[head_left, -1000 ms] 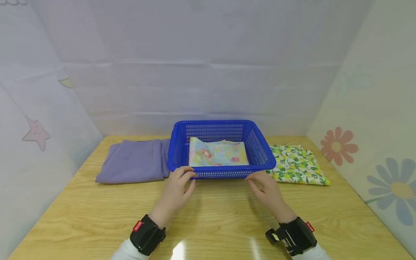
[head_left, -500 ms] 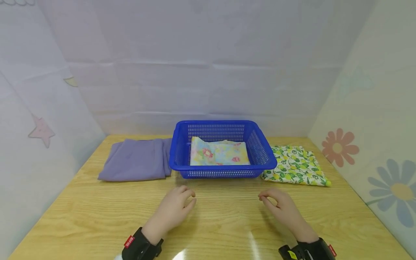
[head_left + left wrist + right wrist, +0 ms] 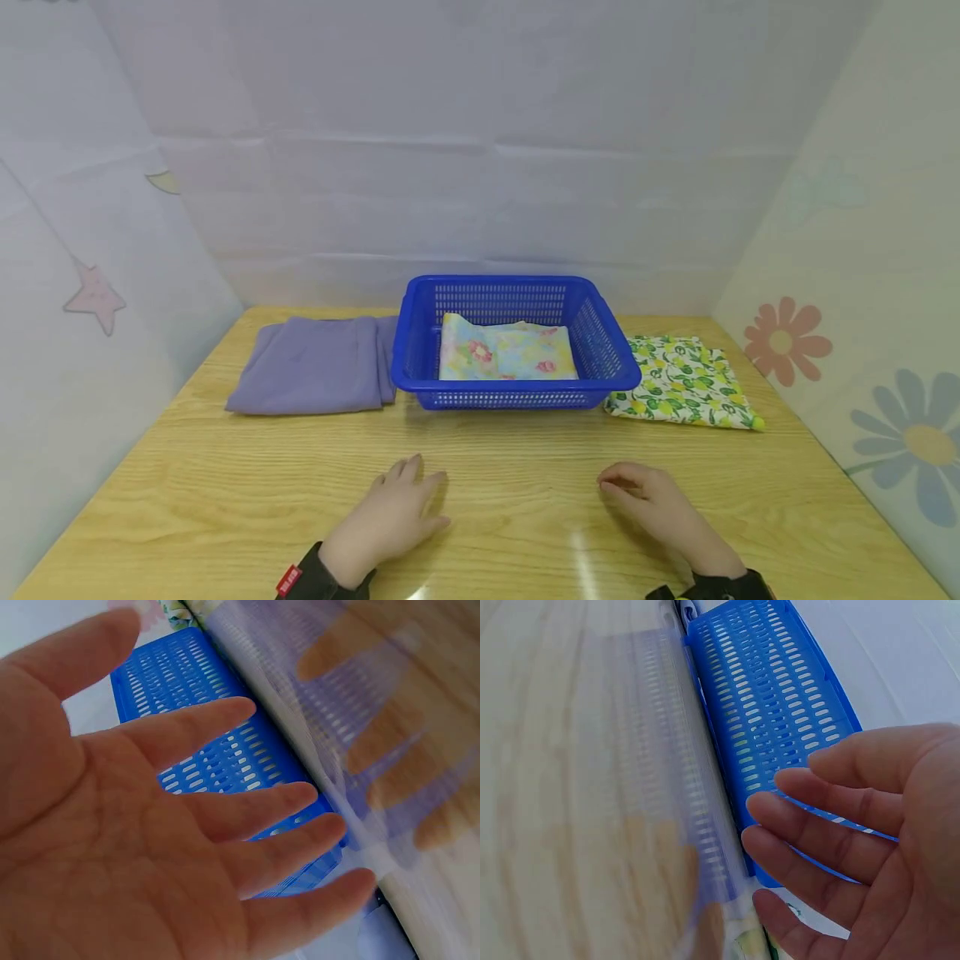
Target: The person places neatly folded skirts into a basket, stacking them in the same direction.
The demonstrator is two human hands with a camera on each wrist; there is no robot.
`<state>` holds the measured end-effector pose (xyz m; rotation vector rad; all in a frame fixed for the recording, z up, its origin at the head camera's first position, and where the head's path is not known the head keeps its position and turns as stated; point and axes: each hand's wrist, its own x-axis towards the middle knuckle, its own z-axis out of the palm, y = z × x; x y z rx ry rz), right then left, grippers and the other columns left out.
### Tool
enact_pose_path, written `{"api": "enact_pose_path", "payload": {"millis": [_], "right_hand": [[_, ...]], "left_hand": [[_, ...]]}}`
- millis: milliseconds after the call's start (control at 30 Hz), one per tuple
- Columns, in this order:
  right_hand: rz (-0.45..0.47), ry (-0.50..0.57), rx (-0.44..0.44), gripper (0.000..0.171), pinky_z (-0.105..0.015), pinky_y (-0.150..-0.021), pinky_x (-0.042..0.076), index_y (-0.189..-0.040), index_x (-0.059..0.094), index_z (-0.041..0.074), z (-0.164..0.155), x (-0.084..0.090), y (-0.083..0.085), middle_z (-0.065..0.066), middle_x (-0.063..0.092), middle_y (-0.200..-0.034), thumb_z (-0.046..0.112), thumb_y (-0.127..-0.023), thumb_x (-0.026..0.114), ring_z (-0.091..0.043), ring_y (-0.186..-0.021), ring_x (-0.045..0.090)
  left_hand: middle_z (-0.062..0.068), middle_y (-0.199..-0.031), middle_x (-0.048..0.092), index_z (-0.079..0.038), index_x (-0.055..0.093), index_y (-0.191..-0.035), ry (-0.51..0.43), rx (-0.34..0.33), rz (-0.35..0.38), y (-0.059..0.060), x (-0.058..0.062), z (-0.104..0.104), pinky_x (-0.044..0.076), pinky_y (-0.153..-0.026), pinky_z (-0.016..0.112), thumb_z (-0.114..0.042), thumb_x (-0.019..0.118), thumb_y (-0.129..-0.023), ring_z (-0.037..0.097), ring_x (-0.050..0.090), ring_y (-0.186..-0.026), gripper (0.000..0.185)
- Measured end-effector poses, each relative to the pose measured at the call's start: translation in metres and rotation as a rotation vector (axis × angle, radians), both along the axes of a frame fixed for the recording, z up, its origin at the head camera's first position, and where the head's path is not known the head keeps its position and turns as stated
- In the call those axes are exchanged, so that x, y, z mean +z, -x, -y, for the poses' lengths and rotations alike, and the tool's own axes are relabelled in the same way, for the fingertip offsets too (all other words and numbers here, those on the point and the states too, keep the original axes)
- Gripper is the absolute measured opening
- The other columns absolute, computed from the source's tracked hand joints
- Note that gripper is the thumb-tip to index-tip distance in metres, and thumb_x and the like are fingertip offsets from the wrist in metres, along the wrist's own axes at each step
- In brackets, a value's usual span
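Now my left hand point(image 3: 393, 517) and right hand point(image 3: 656, 504) rest loose and empty, blue basket point(image 3: 517, 400) at twelve o'clock, well apart

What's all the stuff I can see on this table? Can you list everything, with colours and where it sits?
basket: one, blue plastic with slotted walls, at the middle of the table's far side.
floral cloth: one, folded, pale blue and yellow with pink flowers, inside the basket.
purple cloth: one, folded, lilac, on the table just left of the basket.
lemon-print cloth: one, folded, white with green and yellow, just right of the basket.
table: one, light wood.
left hand: fingers straight, empty, over the table in front of the basket.
right hand: fingers loosely curled, empty, in front of the basket.
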<state>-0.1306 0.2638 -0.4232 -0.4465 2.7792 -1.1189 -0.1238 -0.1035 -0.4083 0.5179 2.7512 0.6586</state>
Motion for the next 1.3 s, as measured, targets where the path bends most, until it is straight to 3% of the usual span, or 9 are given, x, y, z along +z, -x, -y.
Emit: {"api": "enact_pose_path", "payload": {"millis": [233, 467, 667, 800, 933, 1100, 1300], "right_hand": [[0.033, -0.034, -0.003, 0.015, -0.025, -0.082, 0.057, -0.107, 0.075, 0.008, 0.000, -0.002, 0.001, -0.002, 0.075, -0.106, 0.018, -0.099, 0.068, -0.008, -0.096, 0.069], [0.009, -0.094, 0.057, 0.019, -0.025, -0.081, 0.056, -0.109, 0.074, 0.010, -0.003, -0.007, 0.004, 0.000, 0.073, -0.108, 0.013, -0.090, 0.077, -0.010, -0.097, 0.067], [0.013, -0.144, 0.126, 0.028, -0.026, -0.084, 0.056, -0.114, 0.076, 0.010, -0.006, -0.011, 0.006, -0.003, 0.068, -0.116, 0.015, -0.088, 0.081, -0.022, -0.104, 0.065], [0.026, -0.136, 0.144, 0.031, -0.026, -0.084, 0.055, -0.117, 0.077, 0.007, -0.008, -0.012, 0.007, -0.006, 0.066, -0.119, 0.017, -0.088, 0.080, -0.025, -0.106, 0.063], [0.019, -0.132, 0.158, 0.032, -0.026, -0.086, 0.055, -0.118, 0.076, 0.006, -0.010, -0.012, 0.006, -0.008, 0.065, -0.121, 0.019, -0.089, 0.080, -0.028, -0.108, 0.062], [-0.011, -0.141, 0.166, 0.033, -0.029, -0.088, 0.055, -0.119, 0.076, 0.005, -0.008, -0.012, 0.006, -0.010, 0.064, -0.122, 0.018, -0.089, 0.080, -0.033, -0.109, 0.062], [-0.032, -0.151, 0.163, 0.033, -0.030, -0.089, 0.055, -0.119, 0.075, 0.006, -0.008, -0.011, 0.004, -0.009, 0.064, -0.121, 0.019, -0.088, 0.080, -0.030, -0.108, 0.062]], "left_hand": [[0.035, -0.155, 0.040, -0.005, 0.060, -0.142, 0.032, 0.030, 0.049, -0.001, -0.001, -0.001, 0.029, -0.111, 0.080, -0.033, 0.082, -0.087, 0.060, 0.035, -0.144, 0.065], [0.036, -0.153, 0.042, -0.004, 0.061, -0.141, 0.051, 0.028, 0.044, -0.001, -0.003, 0.000, 0.032, -0.109, 0.080, -0.029, 0.086, -0.082, 0.060, 0.037, -0.142, 0.069], [0.034, -0.153, 0.044, -0.005, 0.061, -0.141, 0.067, 0.020, 0.047, -0.001, -0.005, 0.000, 0.036, -0.107, 0.080, -0.025, 0.090, -0.077, 0.060, 0.039, -0.141, 0.072], [0.034, -0.152, 0.045, -0.004, 0.061, -0.140, 0.081, -0.004, 0.041, -0.001, -0.003, -0.001, 0.038, -0.105, 0.079, -0.027, 0.089, -0.079, 0.060, 0.041, -0.140, 0.071], [0.033, -0.150, 0.048, -0.004, 0.060, -0.141, 0.076, -0.003, 0.027, 0.002, 0.001, 0.000, 0.038, -0.105, 0.079, -0.036, 0.081, -0.088, 0.060, 0.043, -0.139, 0.065], [0.035, -0.145, 0.052, -0.001, 0.057, -0.143, 0.101, 0.063, -0.030, 0.015, 0.006, 0.014, 0.033, -0.108, 0.080, -0.042, 0.070, -0.096, 0.061, 0.042, -0.138, 0.063], [0.039, -0.143, 0.051, 0.009, 0.050, -0.144, 0.178, 0.170, -0.082, 0.050, 0.014, 0.038, 0.032, -0.109, 0.080, -0.038, 0.066, -0.099, 0.062, 0.041, -0.137, 0.067]]}}
